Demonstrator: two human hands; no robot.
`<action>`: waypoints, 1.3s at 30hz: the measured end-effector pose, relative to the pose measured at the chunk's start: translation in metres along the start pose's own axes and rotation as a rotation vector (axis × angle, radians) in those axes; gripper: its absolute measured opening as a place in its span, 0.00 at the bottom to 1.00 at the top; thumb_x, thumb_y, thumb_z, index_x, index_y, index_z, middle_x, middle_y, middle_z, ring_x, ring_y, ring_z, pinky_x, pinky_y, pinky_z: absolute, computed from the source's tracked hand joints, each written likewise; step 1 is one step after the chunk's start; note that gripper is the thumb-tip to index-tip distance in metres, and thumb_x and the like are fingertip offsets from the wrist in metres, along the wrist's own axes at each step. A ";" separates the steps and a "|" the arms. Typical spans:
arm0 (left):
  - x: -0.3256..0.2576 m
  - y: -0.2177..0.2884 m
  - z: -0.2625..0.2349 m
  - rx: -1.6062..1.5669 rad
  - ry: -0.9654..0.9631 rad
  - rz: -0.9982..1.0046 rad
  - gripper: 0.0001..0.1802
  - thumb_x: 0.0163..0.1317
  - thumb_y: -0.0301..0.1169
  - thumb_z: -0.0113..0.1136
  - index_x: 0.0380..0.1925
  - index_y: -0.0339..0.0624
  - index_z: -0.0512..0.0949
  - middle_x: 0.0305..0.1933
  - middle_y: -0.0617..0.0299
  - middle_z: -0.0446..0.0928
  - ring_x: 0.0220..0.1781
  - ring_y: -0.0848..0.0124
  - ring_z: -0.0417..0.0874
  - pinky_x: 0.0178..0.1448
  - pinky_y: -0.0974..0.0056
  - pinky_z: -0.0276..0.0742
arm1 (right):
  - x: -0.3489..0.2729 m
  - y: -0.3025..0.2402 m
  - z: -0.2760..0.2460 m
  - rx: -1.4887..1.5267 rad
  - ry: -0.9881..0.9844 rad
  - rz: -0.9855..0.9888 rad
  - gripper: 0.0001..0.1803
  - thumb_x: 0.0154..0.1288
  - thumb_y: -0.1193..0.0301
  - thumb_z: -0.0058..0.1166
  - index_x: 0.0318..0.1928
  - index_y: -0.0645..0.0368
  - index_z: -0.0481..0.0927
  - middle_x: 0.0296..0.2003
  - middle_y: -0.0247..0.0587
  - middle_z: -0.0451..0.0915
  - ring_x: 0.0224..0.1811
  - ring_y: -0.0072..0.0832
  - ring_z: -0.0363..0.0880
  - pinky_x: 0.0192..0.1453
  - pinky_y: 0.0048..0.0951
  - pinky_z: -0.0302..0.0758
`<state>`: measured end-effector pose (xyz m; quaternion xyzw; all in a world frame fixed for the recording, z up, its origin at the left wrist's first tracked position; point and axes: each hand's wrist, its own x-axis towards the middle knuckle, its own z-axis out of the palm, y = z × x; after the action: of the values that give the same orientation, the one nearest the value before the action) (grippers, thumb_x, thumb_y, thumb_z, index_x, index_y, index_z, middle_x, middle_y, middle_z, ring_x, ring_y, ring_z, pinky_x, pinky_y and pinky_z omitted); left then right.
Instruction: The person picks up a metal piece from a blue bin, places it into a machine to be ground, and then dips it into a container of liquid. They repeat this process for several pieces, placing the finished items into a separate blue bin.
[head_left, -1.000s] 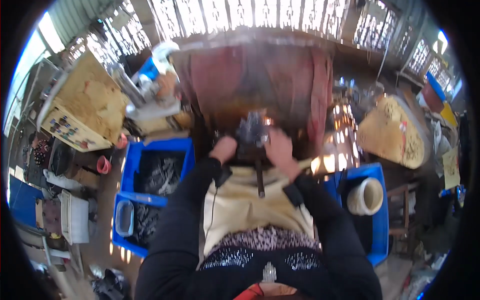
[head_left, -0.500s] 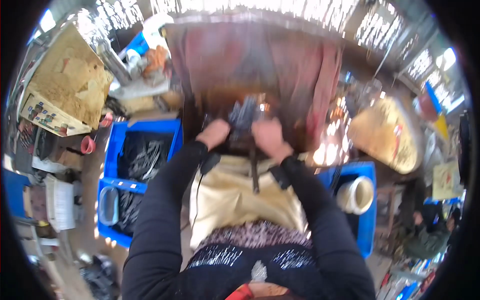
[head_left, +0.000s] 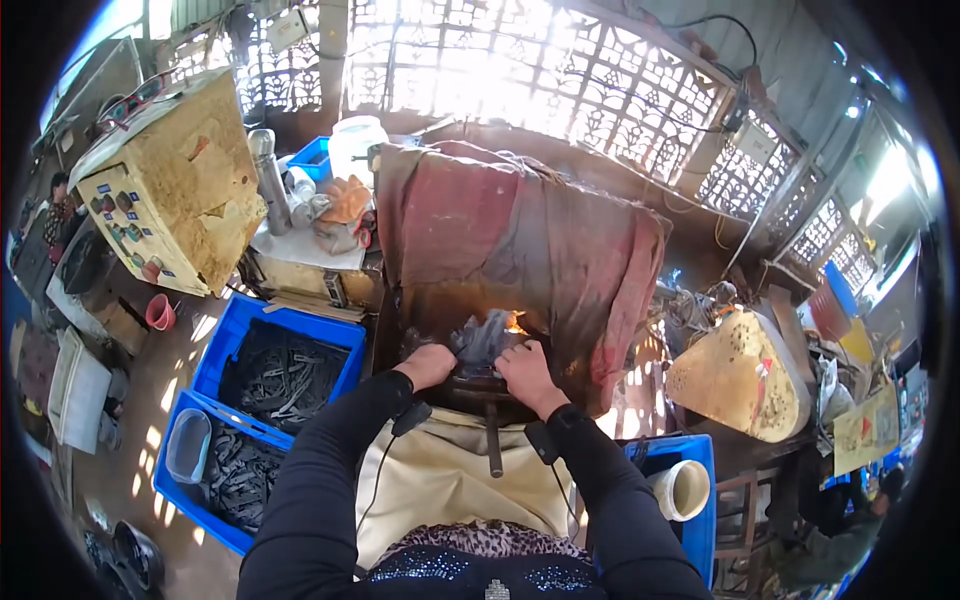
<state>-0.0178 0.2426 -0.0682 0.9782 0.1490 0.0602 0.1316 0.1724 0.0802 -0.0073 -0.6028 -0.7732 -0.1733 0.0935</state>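
A dark-sleeved worker [head_left: 315, 480] sits before a hood draped in reddish cloth [head_left: 460, 225] on the far side of a workshop, a cream cloth [head_left: 440, 490] spread across the lap. Two blue tubs stand to the left, the far one [head_left: 285, 322] and the near one [head_left: 195, 515] both heaped with dark strips [head_left: 285, 385] that look thin and stiff; a third blue tub [head_left: 700, 450], at right, carries a cream pot [head_left: 680, 490]. Under the hood's near edge, between the worker's hands, sits a grey mass [head_left: 480, 340], its material too blurred to name. Its crumpled outline suggests something light and fairly soft, likely to shift if held from one side only, and best taken at its near left and near right edges. The left hand [head_left: 428, 366] and right hand [head_left: 525, 370] are apart, fingers curled at those two edges; whether either is clamped on the mass cannot be told. A dark rod [head_left: 494, 440] points nearer between the forearms. At the mass's far right corner shines a small orange glow [head_left: 515, 322], possibly hot, a spot fingers would do well to avoid.
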 end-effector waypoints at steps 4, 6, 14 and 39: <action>0.004 0.007 0.004 -0.022 -0.008 -0.043 0.10 0.53 0.29 0.54 0.28 0.39 0.84 0.34 0.41 0.80 0.40 0.44 0.82 0.46 0.47 0.78 | 0.005 -0.008 0.001 -0.003 -0.063 0.044 0.02 0.50 0.72 0.56 0.27 0.52 0.78 0.28 0.37 0.77 0.41 0.36 0.78 0.57 0.46 0.66; 0.005 0.007 0.008 -0.038 -0.015 -0.055 0.10 0.53 0.29 0.53 0.28 0.39 0.84 0.34 0.41 0.80 0.41 0.44 0.82 0.47 0.47 0.77 | 0.004 -0.015 0.003 -0.072 -0.135 0.032 0.03 0.49 0.72 0.57 0.28 0.52 0.79 0.29 0.38 0.77 0.41 0.36 0.78 0.58 0.47 0.65; -0.002 0.002 0.011 -0.095 -0.055 -0.068 0.11 0.53 0.28 0.53 0.28 0.37 0.83 0.35 0.39 0.80 0.42 0.44 0.82 0.47 0.46 0.77 | 0.003 -0.013 0.007 -0.025 -0.170 0.066 0.05 0.49 0.70 0.59 0.29 0.52 0.81 0.31 0.37 0.79 0.43 0.36 0.78 0.63 0.49 0.62; 0.018 0.004 -0.011 -0.015 -0.243 -0.013 0.10 0.52 0.27 0.54 0.31 0.38 0.84 0.36 0.42 0.81 0.43 0.46 0.83 0.49 0.49 0.78 | 0.012 -0.022 0.012 -0.075 -0.112 0.113 0.03 0.51 0.72 0.55 0.29 0.54 0.80 0.30 0.41 0.79 0.44 0.39 0.78 0.66 0.53 0.59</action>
<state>-0.0011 0.2475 -0.0557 0.9763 0.1377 -0.0583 0.1565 0.1483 0.0911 -0.0172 -0.6572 -0.7350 -0.1627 0.0370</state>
